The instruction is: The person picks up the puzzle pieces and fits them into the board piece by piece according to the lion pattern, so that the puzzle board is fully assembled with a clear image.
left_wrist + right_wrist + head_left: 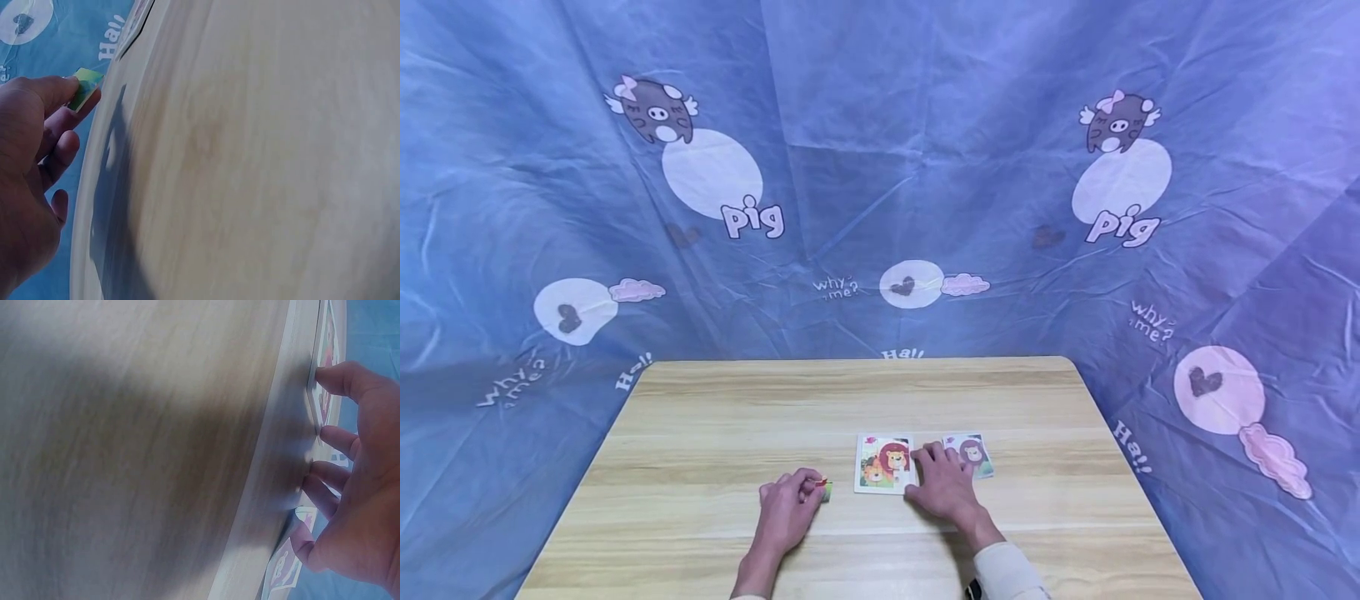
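Observation:
A small green jigsaw piece [827, 493] with a bit of red and yellow is pinched between the thumb and fingertips of my left hand [785, 508]. The left wrist view shows the green piece [87, 87] held at the fingertips, the other fingers bent below. To its right lies a white-framed lion jigsaw [883, 463] with a pale bare patch low on its right side. My right hand [946, 486] is spread at that frame's right side, thumb and index fingertip touching its edge. Those fingers are loosely bent, and the right wrist view shows nothing gripped in the palm.
A printed lion card [973, 452] lies right of the jigsaw, partly covered by my right hand; its corner lifts a little in the right wrist view. The light wooden table [700, 433] has rounded far corners. A blue patterned cloth [865, 167] hangs behind and along both sides.

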### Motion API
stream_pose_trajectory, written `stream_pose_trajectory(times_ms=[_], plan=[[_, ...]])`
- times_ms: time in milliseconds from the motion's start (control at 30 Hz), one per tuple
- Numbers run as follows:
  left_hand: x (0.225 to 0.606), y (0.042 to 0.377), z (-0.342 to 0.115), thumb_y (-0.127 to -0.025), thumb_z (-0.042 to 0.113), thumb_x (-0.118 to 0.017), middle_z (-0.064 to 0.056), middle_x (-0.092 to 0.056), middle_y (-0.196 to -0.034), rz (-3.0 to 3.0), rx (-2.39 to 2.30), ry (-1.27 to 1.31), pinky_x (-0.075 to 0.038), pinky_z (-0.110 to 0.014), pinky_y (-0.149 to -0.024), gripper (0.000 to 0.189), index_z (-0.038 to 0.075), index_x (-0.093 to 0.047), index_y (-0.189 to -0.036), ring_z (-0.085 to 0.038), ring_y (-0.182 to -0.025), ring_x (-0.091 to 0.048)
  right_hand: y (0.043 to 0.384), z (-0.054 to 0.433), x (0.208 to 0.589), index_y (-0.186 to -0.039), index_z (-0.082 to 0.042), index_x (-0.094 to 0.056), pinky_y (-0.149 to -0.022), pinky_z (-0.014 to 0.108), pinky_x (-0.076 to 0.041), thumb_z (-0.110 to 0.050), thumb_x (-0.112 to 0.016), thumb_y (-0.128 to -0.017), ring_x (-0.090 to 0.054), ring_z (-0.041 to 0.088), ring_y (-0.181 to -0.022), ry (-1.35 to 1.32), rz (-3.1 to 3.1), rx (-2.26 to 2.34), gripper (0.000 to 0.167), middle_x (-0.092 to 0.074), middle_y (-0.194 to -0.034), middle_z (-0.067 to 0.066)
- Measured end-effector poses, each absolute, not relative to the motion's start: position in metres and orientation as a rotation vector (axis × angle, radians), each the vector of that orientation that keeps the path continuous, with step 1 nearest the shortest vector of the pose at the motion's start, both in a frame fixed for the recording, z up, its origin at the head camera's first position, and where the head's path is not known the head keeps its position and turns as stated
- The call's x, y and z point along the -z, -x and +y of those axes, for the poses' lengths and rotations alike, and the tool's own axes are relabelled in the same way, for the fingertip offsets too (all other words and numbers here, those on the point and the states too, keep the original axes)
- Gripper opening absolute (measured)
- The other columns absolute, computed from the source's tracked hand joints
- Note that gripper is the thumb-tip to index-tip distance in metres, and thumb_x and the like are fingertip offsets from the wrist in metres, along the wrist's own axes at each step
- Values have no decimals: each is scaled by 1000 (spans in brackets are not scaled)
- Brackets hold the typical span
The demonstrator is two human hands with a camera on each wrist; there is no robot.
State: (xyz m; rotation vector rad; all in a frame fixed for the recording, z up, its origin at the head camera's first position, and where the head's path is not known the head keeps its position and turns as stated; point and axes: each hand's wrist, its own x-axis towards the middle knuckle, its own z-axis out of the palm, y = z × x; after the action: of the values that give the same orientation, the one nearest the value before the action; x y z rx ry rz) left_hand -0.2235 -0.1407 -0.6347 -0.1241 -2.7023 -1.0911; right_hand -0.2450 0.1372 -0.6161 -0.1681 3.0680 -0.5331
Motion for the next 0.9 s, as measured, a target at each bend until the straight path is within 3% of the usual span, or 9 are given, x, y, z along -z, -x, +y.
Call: stream_pose_trajectory(times_ms=[133,333,900], plan=[[633,225,-133,-78,21,-76,23,-58,-67,-2677,1095,134,-28,-36,-80,14,27,-69,-88,-1,-66,-45,245,137,616,-126,-18,-59,-92,63,-35,-44,-73,-71,-48,33,-118,169,3070,521,63,-53,-132,10],[630,229,-120,-79,22,-76,22,-62,-71,-2691,1153,170,-30,-36,-81,13,29,-68,-87,-4,-68,-49,245,136,615,-126,-18,-59,-91,64,-35,-45,-73,-70,-48,33,-117,176,3076,510,64,-53,-132,10],[631,247,-74,-80,30,-75,23,-60,-70,-2737,1205,228,-30,-37,-86,10,32,-66,-85,0,-68,-44,243,134,615,-126,-20,-60,-91,65,-36,-46,-72,-71,-50,31,-113,207,3072,466,62,-54,-129,9]])
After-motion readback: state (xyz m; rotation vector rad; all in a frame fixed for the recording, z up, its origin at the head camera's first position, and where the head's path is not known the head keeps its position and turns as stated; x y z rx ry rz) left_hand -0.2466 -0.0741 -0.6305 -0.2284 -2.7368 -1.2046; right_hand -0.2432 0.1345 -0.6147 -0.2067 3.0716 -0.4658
